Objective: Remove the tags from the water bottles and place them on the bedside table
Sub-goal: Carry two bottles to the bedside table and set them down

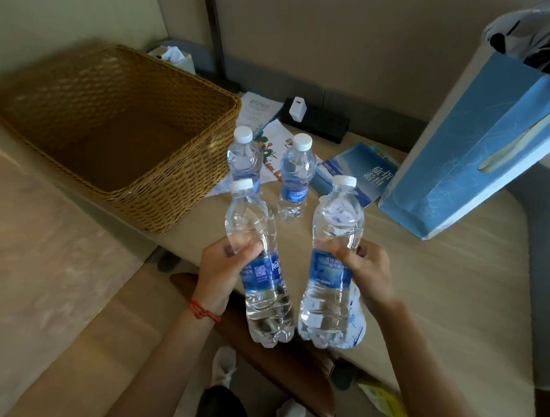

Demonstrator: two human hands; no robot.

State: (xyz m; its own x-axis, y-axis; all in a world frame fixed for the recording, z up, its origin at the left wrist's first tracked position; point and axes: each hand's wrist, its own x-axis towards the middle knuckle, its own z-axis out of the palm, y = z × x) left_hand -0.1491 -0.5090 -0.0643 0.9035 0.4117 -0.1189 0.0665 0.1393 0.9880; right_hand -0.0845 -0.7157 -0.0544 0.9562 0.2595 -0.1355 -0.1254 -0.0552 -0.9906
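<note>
Head view: looking down over a beige counter with both hands raised above it
Left grip: fingers and thumb curled round the left held bottle at its blue label, bottle upright, white cap on
Right grip: wrapped round the right held bottle at its blue label, upright, white cap on
Held bottles: side by side, close but apart, off the counter
Standing bottles: rear left bottle and rear right bottle upright on the counter beyond the held pair, both capped and labelled
Wicker basket: on the counter, left of the standing bottles
Blue paper bag: right side, leaning
Blue booklet: flat, between rear right bottle and bag
Left wrist: red string bracelet
Tags: cannot tell any apart from the labels
</note>
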